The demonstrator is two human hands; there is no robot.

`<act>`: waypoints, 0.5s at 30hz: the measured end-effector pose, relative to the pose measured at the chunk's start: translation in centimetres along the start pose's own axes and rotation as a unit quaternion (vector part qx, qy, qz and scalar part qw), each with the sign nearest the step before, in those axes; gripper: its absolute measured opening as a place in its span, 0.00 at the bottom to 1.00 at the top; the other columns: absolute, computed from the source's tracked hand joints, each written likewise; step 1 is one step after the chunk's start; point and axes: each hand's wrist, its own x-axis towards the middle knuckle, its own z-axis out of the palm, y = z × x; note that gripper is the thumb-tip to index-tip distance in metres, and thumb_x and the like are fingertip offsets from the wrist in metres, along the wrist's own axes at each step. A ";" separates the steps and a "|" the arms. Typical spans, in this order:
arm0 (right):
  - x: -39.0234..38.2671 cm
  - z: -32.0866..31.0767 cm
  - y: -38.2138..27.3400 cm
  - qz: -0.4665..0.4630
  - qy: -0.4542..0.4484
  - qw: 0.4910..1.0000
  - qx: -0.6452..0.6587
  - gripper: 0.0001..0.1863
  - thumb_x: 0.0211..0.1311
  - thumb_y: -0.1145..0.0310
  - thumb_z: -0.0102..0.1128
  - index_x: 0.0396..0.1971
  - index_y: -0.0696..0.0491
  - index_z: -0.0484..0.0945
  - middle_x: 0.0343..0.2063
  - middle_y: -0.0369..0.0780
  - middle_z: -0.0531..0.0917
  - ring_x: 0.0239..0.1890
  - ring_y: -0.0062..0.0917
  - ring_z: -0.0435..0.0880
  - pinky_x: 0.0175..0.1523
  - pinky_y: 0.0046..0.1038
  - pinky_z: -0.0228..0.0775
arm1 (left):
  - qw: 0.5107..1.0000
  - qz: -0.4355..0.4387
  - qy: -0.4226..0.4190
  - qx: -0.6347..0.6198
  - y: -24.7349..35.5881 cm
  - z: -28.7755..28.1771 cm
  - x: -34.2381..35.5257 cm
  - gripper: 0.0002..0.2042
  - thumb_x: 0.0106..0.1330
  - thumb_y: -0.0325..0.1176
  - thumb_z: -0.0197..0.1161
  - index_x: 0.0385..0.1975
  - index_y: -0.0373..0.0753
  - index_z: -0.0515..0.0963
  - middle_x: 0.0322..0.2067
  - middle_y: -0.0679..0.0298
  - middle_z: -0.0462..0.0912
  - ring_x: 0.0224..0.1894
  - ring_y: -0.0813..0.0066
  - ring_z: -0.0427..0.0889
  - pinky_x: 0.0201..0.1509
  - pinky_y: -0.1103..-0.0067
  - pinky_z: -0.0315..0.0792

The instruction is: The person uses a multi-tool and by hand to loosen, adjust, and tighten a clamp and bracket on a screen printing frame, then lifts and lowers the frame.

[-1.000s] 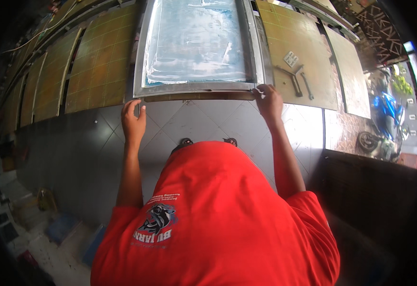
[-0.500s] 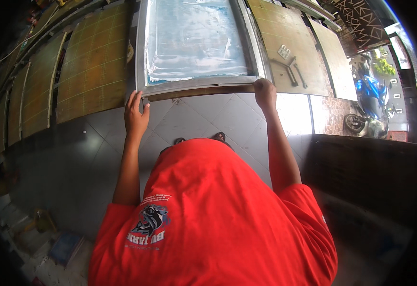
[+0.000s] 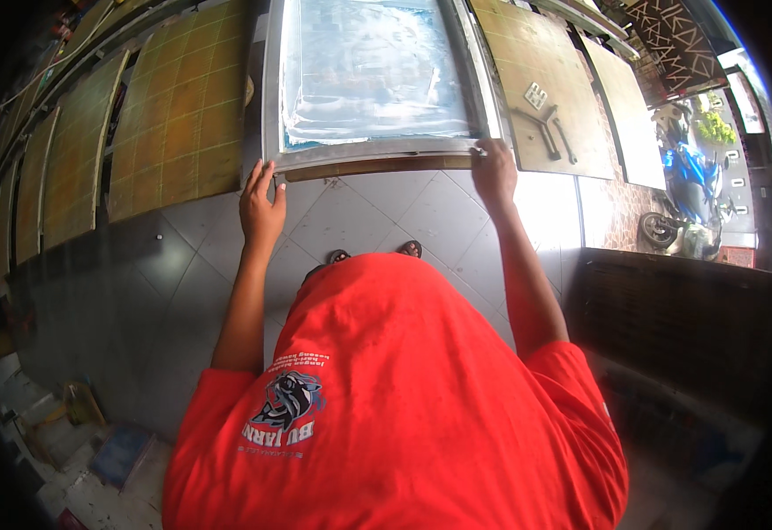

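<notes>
A screen printing frame (image 3: 377,157) with pale grey metal sides lies ahead of me. White ink is smeared across its light blue mesh (image 3: 373,75). At the near left corner, my left hand (image 3: 262,210) rests its fingertips against the frame's edge, fingers stretched and thumb apart. My right hand (image 3: 495,175) is closed at the near right corner, its bent fingers on the frame's rim. What lies under those fingers is partly hidden.
Yellowish boards with grid lines (image 3: 174,115) stand in a row to the left. On the right-hand board (image 3: 549,71) lie dark metal brackets (image 3: 541,132) and a small pale block (image 3: 535,95). A blue motorcycle (image 3: 691,177) is parked beyond, and a dark wooden panel (image 3: 669,309) stands nearer.
The whole view has shifted slightly to the right. My right hand's fingers look a little looser at the frame corner. My left hand stays at its corner with fingers stretched.
</notes>
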 end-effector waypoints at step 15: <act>-1.1 3.4 -7.8 -0.038 -0.083 0.995 0.028 0.08 0.54 0.64 0.56 0.25 0.54 0.74 0.27 0.43 0.77 0.33 0.39 0.78 0.37 0.38 0.70 | 0.995 -0.074 0.047 -0.050 -0.4 0.4 -0.6 0.19 0.59 0.30 0.58 0.50 0.36 0.66 0.44 0.52 0.76 0.46 0.56 0.76 0.50 0.69 0.69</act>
